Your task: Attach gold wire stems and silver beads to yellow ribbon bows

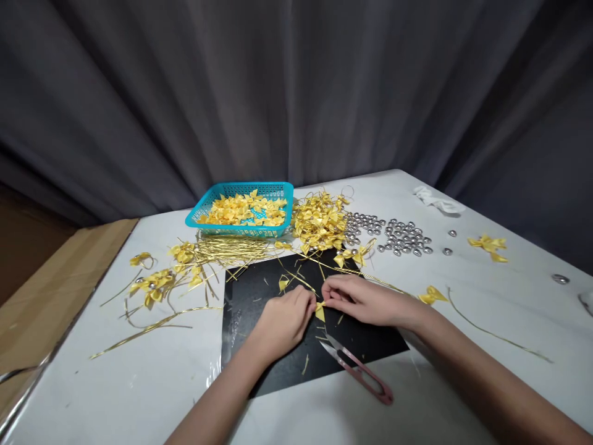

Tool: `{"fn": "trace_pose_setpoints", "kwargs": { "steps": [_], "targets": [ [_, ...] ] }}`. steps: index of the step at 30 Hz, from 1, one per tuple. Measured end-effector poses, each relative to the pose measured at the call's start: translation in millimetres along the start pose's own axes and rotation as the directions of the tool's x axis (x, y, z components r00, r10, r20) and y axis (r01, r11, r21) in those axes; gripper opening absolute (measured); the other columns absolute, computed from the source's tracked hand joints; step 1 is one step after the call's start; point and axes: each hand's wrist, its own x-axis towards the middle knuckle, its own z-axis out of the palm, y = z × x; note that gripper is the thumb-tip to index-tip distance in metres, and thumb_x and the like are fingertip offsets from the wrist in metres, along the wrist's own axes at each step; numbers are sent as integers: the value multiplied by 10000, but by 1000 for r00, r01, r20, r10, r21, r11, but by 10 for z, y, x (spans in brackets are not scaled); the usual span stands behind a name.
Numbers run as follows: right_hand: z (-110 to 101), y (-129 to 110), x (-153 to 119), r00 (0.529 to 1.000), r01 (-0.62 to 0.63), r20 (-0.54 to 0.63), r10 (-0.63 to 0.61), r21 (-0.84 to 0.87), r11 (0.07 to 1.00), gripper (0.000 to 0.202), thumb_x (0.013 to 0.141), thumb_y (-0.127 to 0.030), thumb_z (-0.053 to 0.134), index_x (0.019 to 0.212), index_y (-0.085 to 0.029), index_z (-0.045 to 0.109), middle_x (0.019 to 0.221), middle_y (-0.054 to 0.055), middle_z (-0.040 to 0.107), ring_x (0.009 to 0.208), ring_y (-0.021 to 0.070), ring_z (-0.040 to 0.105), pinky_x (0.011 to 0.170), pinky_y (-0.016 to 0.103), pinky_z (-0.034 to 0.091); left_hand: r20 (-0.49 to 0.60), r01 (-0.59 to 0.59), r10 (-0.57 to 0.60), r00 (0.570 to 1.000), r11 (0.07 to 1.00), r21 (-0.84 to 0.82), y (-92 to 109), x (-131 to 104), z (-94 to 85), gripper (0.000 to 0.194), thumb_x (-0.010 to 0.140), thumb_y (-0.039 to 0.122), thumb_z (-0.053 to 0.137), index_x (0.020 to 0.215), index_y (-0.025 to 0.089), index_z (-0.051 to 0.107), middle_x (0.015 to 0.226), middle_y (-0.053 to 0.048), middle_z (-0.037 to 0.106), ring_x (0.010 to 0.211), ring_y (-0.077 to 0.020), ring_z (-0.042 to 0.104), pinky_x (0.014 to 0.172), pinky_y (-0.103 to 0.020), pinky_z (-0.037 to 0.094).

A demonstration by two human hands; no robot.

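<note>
Over a black mat, my left hand and my right hand meet with fingertips pinched. Between them is a small yellow ribbon bow, held from both sides. A thin gold tie strand seems to run up from the bow; its end among the fingers is hidden. Pink-handled thread snips lie just below my hands, blades toward the bow. Behind my left hand a loose yellow ribbon piece rests on the mat, with small gold clippings scattered around.
A turquoise basket of yellow bows stands at the back. Beside it are a heap of yellow bows and silver beads. Gold ties lie in front of the basket. A white cloth is at the back right, cardboard at left.
</note>
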Motion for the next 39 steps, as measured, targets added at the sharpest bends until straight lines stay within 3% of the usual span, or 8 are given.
{"fn": "trace_pose_setpoints", "kwargs": {
  "steps": [8,11,15,19,23,28,35,39],
  "targets": [
    [15,2,13,1000,-6,-16,8,121,993,215,893,-319,419,829,-140,518,658,-3,490,568,85,431,522,192,349,-74,105,-123,990,971,-214,-45,-29,-16,180,931,270,309,884,211,473,796,-18,576,703,-172,562,616,-275,394],
    [52,-8,25,996,-13,-77,40,329,944,248,914,-347,357,965,-142,486,675,-13,503,508,61,446,481,171,379,-116,148,-203,972,918,-367,-69,-51,-55,159,932,285,326,896,217,465,775,3,569,662,-147,536,626,-261,389],
    [166,-17,61,989,10,-135,66,501,866,278,826,-347,519,1028,-156,500,712,-15,520,504,52,461,448,153,388,-134,153,-276,952,807,-571,-69,-36,-44,173,914,319,388,861,198,500,767,3,559,633,-124,494,594,-233,382],
    [315,-38,106,972,13,-212,99,469,883,209,812,-343,536,873,-143,529,537,-61,411,459,46,418,410,128,318,-95,159,-329,940,666,-729,-53,-9,10,198,874,350,463,831,172,538,747,-6,568,609,-111,490,553,-213,386],
    [397,-56,124,940,34,-321,115,423,905,191,822,-333,534,856,-146,544,620,-32,455,502,47,406,420,130,319,-47,169,-365,930,537,-827,-48,-15,-10,235,836,376,505,876,153,571,755,-22,594,599,-110,506,523,-207,395],
    [412,-45,108,896,90,-443,42,274,957,151,854,-296,508,848,-155,559,736,6,527,552,58,446,459,148,361,-11,168,-386,922,427,-888,-28,-23,-95,312,815,437,519,843,145,622,819,-55,650,710,-145,573,648,-248,458],
    [369,6,86,827,281,-503,-249,-13,960,160,908,-214,451,958,-168,596,899,67,601,799,125,572,697,233,457,22,186,-413,910,361,-914,-42,-4,-28,404,755,449,612,1022,147,575,800,-46,669,690,-141,602,643,-250,467],
    [362,25,78,823,318,-476,-311,-69,946,152,908,-198,450,948,-168,594,922,73,590,844,131,573,735,240,459,24,192,-397,917,389,-901,-56,-11,-3,407,777,410,603,1086,157,528,715,-18,651,641,-127,597,602,-232,459]
  ]
}}
